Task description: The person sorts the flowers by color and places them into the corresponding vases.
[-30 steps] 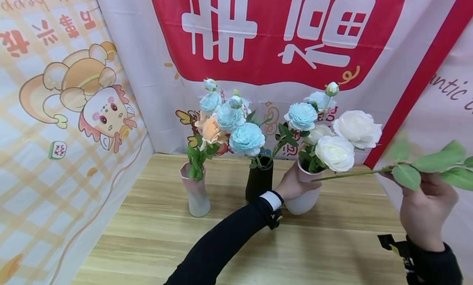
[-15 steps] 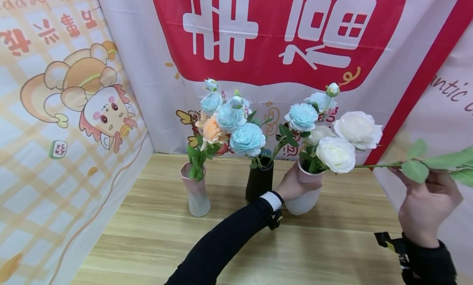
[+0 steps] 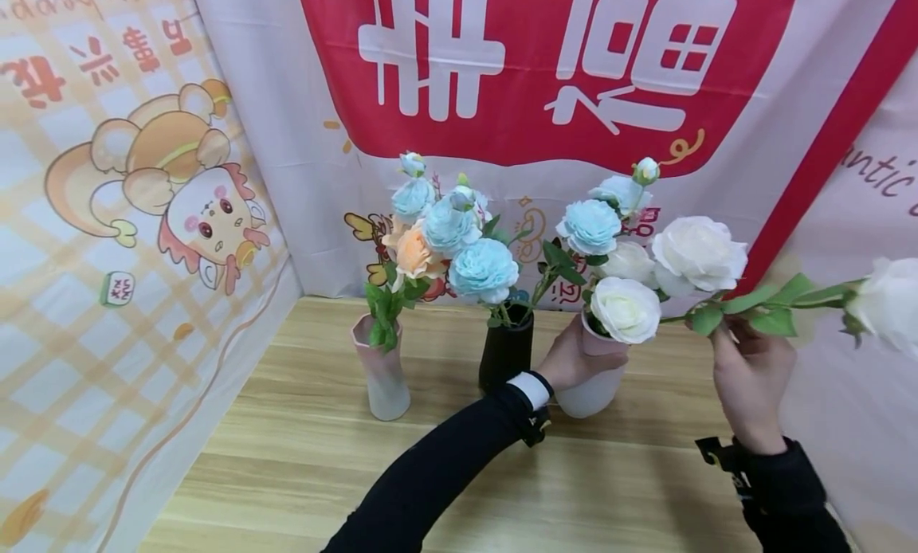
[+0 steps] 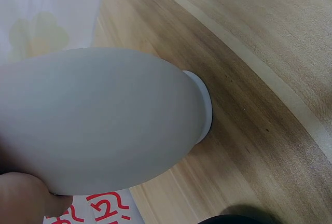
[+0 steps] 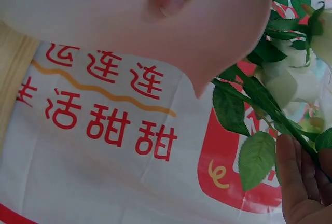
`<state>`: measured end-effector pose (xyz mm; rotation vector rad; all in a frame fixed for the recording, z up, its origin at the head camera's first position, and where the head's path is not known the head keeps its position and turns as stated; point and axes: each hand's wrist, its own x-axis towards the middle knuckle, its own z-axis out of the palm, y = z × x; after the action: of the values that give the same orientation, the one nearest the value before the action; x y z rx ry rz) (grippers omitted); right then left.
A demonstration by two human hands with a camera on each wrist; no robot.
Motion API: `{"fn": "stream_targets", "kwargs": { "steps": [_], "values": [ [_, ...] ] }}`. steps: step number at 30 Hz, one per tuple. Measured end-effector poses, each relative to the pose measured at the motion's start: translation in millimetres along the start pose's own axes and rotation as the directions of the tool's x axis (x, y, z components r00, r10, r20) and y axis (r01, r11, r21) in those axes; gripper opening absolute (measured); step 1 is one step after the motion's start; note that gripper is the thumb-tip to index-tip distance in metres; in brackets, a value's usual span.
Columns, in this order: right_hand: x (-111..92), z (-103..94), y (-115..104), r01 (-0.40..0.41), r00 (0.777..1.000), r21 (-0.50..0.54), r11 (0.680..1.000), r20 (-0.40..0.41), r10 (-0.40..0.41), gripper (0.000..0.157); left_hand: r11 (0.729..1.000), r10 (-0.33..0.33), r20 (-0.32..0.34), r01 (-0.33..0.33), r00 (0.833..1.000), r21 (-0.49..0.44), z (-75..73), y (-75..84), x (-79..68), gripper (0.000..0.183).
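In the head view my left hand (image 3: 571,363) grips the neck of a round-bodied pink-and-white vase (image 3: 591,392). White roses (image 3: 626,310) stand in it. The left wrist view shows its pale body (image 4: 104,115) upright on the table, with part of a finger at the neck. To the right, my right hand (image 3: 755,378) pinches the leafy stem of another white rose (image 3: 889,304), held almost level. Its bloom points right; its lower stem end passes behind the flowers by the vase mouth, so I cannot tell whether it is inside. Green leaves (image 5: 258,159) hang beside the right hand.
Left of my left hand stands a black vase (image 3: 504,354) with blue flowers (image 3: 484,270). Further left is a slim pink-and-grey vase (image 3: 387,382) with peach and blue flowers (image 3: 416,252). All rest on a wooden table (image 3: 301,465) before a printed cloth backdrop (image 3: 251,123).
My right hand has moved left towards the vase with the rose, bringing its bloom into view. One white rose in the vase has shifted slightly left. The left hand keeps its grip.
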<state>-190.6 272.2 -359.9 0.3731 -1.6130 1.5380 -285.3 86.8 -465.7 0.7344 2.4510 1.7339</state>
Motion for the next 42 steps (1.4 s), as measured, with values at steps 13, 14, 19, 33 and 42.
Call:
{"fn": "stream_targets", "kwargs": {
  "steps": [13, 14, 19, 33, 42],
  "values": [
    [-7, 16.0, 16, -0.049, 0.991, -0.519, 0.853, 0.082, 0.107, 0.012, 1.0, 0.02, 0.017, -0.02, 1.0, -0.021, 7.0, 2.8, -1.6, 0.091],
    [-7, 17.0, 16, -0.053, 0.991, -0.519, 0.853, 0.078, 0.108, 0.012, 1.0, 0.019, 0.018, -0.019, 1.0, -0.018, 6.9, 3.0, -1.5, 0.091],
    [-5, 20.2, 18, -0.026, 0.991, -0.508, 0.861, 0.099, 0.088, 0.013, 1.0, 0.017, 0.015, -0.017, 1.0, -0.013, 4.8, 4.1, -1.7, 0.092],
    [-13, 23.5, 32, 0.062, 0.998, -0.446, 0.893, 0.056, -0.041, 0.015, 1.0, -0.001, 0.01, 0.001, 1.0, -0.01, 1.3, 2.1, -2.8, 0.093],
    [-23, 24.3, 46, -0.003, 0.994, -0.416, 0.909, 0.095, 0.047, 0.007, 1.0, 0.013, 0.012, -0.013, 1.0, -0.013, 3.1, 4.1, -4.1, 0.093]
  ]
}}
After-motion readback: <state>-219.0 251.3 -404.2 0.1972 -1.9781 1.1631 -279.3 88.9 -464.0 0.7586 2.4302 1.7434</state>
